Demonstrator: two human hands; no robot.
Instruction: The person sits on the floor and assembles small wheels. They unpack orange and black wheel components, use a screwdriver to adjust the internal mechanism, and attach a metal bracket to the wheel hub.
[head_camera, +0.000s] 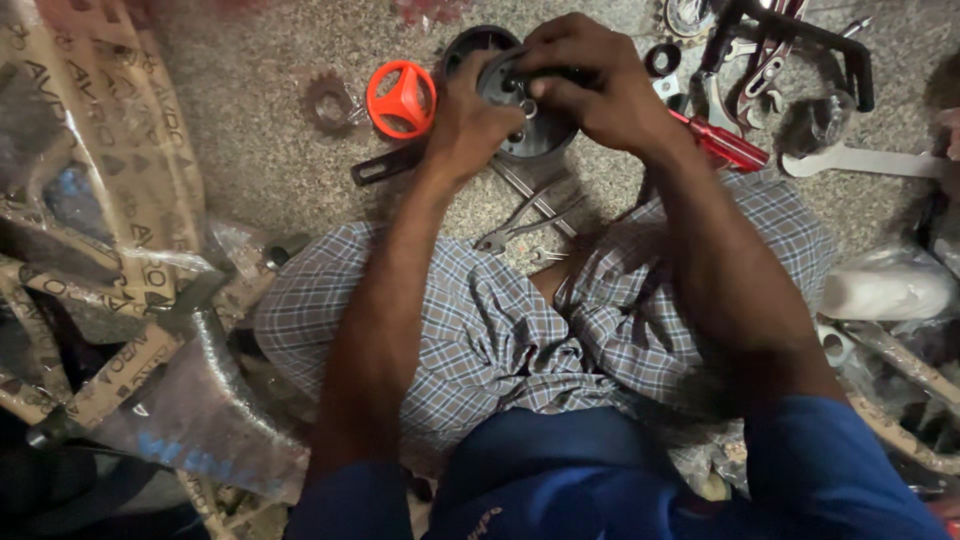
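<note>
Fingers (560, 75) of your right hand (600, 85) and left hand (475, 120) clamp the black wheel (535, 135) | step: fitting its hub | next likely needs a steady grip.

The floor (250, 150) is speckled grey stone, dimly lit — brighter at the far side, shadowed near. At left lies a wrapped bicycle frame (110, 300) in paper and clear plastic; far right, scattered metal tools (770, 50) — and a white bundle (885, 285).
</note>
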